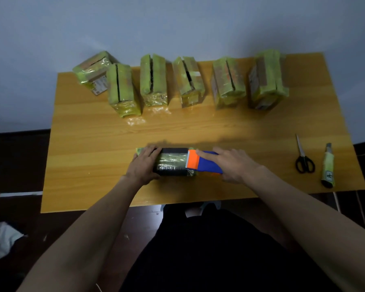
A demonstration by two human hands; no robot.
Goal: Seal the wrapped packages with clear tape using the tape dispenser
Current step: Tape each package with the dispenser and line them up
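1. Left hand [142,165]: curled over the left end of the package [171,162], gripping it and pinning it to the worktop [93,144]. For a clean seal this hold should probably stay firm, so that the package does not slide toward the pull of the tape.

2. Package: a dark, film-wrapped block lying lengthwise near the front of the worktop, between the two hands. A glossy band of clear tape appears to run along its top; where that band ends cannot be told.

3. Tape dispenser [202,163]: orange head and blue body, its head resting on the right end of the package. Judged from its position, the strip is near its finish. The head is best kept low and pressed flat, then tilted so the toothed edge cuts the tape over the far edge.

4. Right hand [233,165]: laid over the blue body with fingers nearly straight, pressing rather than wrapped round it. Steady downward pressure should keep the tape smooth; a loose hold risks wrinkles or bubbles.

5. Six more packages [153,81]: standing in a row at the back of the worktop, well apart from the hands.

6. Scissors [303,157] and utility knife [328,166]: lying at the right edge, untouched.
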